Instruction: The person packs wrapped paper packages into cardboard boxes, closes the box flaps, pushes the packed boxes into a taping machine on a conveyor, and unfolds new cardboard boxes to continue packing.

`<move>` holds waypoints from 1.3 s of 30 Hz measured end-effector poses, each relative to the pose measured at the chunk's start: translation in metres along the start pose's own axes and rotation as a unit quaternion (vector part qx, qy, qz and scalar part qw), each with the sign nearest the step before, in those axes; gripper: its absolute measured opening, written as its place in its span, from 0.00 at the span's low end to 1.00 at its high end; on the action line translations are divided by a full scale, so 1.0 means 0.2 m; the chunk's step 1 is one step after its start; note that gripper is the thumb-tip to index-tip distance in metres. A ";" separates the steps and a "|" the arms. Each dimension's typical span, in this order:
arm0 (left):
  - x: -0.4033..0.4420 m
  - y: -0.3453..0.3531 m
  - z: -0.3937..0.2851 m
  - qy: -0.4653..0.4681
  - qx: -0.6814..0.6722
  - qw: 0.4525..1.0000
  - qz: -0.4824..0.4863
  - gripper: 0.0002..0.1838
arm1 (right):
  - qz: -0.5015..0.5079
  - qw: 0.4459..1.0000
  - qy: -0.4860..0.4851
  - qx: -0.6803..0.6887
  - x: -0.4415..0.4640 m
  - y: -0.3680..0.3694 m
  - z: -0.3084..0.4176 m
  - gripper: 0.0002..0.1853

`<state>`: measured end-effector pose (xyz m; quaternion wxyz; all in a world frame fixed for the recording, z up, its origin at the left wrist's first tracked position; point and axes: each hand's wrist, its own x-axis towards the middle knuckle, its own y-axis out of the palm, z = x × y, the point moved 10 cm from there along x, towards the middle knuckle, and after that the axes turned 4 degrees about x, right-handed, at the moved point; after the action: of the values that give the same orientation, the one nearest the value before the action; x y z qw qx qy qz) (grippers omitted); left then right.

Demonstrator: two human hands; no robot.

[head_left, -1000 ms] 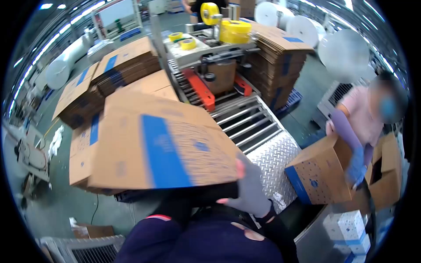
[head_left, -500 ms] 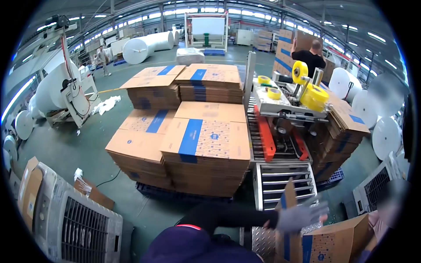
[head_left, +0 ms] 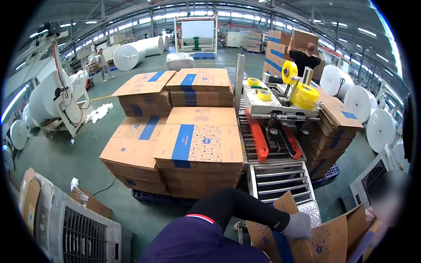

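Observation:
My left arm, in a black sleeve, crosses to the lower right. My left hand (head_left: 298, 225), in a grey glove, is closed with its fingers bent down over the edge of a partly opened cardboard box (head_left: 324, 241). This box is brown with a blue stripe and printed pattern, its flaps raised. At the box's right side, a blurred pinkish shape and a purple strip show near the frame edge; this may be my right hand (head_left: 371, 215), but its fingers cannot be made out. A roller conveyor (head_left: 283, 184) ends just beyond the box.
Stacks of flat cartons (head_left: 199, 144) stand on a blue pallet ahead. A tape machine (head_left: 280, 103) with yellow tape rolls sits over the conveyor, more flat cartons (head_left: 335, 114) beside it. A co-worker (head_left: 305, 57) lifts a carton beyond. An air cooler (head_left: 83, 228) stands at left.
My left hand has gone from spread fingers above the box to bent fingers on its edge. The box's striped panel now leans further left. The co-worker's carton appears higher.

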<state>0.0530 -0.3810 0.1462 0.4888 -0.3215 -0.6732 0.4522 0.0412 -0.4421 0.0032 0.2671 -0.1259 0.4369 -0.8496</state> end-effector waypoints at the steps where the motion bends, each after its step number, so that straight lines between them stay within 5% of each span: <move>1: -0.06 -0.02 -0.01 0.018 -0.021 1.000 0.000 0.13 | -0.002 1.000 0.015 -0.002 -0.02 0.00 -0.04 0.42; 6: -0.03 -0.07 0.05 -0.030 -0.094 0.995 0.014 0.39 | -0.047 0.993 0.106 -0.026 -0.23 -0.12 -0.34 0.48; 10: 0.27 0.21 0.25 -0.059 -0.034 0.979 0.190 0.30 | -0.077 0.977 0.190 -0.060 -0.57 -0.24 -0.61 0.53; 15: 0.37 0.06 0.47 -0.072 -0.002 0.997 0.035 0.15 | -0.066 0.943 0.302 -0.120 -1.28 -0.24 -0.82 0.59; 16: 0.41 0.05 0.43 -0.059 -0.010 0.998 0.017 0.12 | -0.056 0.937 0.317 -0.134 -1.40 -0.19 -0.82 0.60; 17: 0.41 0.04 0.31 -0.101 0.037 0.986 0.126 0.12 | -0.039 0.934 0.324 -0.147 -1.52 -0.12 -0.81 0.61; 22: 0.40 0.52 -0.47 0.010 -0.044 0.980 0.196 0.16 | 0.035 0.907 0.303 -0.292 -1.69 -0.06 -0.67 0.65; 23: 0.39 0.53 -0.50 0.008 -0.049 0.978 0.204 0.16 | 0.051 0.910 0.310 -0.269 -1.63 -0.18 -0.53 0.67; 24: 0.41 0.60 -0.49 -0.009 0.001 0.983 0.185 0.16 | -0.070 0.936 0.332 -0.090 -1.63 -0.35 -0.36 0.64; 25: 0.41 0.78 -0.45 -0.011 0.034 0.980 0.196 0.17 | -0.067 0.964 0.244 0.078 -1.59 -0.38 -0.23 0.63; 27: 0.35 1.06 -0.30 -0.041 0.119 0.955 0.267 0.19 | 0.080 0.972 0.171 0.142 -1.55 -0.20 0.15 0.61; 28: 0.32 1.09 -0.28 0.005 0.116 0.956 0.268 0.18 | 0.077 0.971 0.196 0.117 -1.55 -0.13 0.16 0.60; 29: 0.39 1.10 -0.31 0.045 0.113 0.960 0.254 0.18 | 0.077 0.969 0.221 0.077 -1.56 -0.14 0.10 0.59; 31: 0.52 0.68 -0.57 0.084 0.103 0.974 0.182 0.21 | -0.095 0.963 0.241 -0.078 -1.62 -0.46 -0.15 0.57; 32: 0.58 0.35 -0.75 0.191 0.033 0.981 -0.016 0.23 | -0.147 0.937 0.277 -0.152 -1.68 -0.52 -0.27 0.56; 33: 0.57 0.05 -0.84 0.283 -0.038 0.933 -0.221 0.24 | -0.141 0.894 0.352 -0.239 -1.74 -0.53 -0.43 0.56; 36: 0.78 -0.10 -0.67 0.166 0.093 0.924 -0.333 0.24 | -0.329 0.818 0.374 -0.288 -1.92 -0.39 -0.46 0.53; 37: 0.88 0.09 -0.54 0.068 0.054 0.995 -0.043 0.28 | -0.383 0.770 0.448 -0.246 -2.02 -0.35 -0.46 0.53; 38: 0.72 0.33 -0.43 -0.038 0.001 0.967 0.252 0.31 | -0.516 0.698 0.480 -0.125 -2.16 -0.30 -0.49 0.54; 39: 0.59 0.31 -0.50 0.038 -0.097 0.974 0.200 0.34 | -0.499 0.668 0.552 -0.028 -2.21 -0.19 -0.62 0.52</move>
<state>0.1095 -0.2256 0.1434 0.3801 -0.5120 -0.6173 0.4607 0.3379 -0.0922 -0.0304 -0.4898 0.1595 0.4003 -0.7579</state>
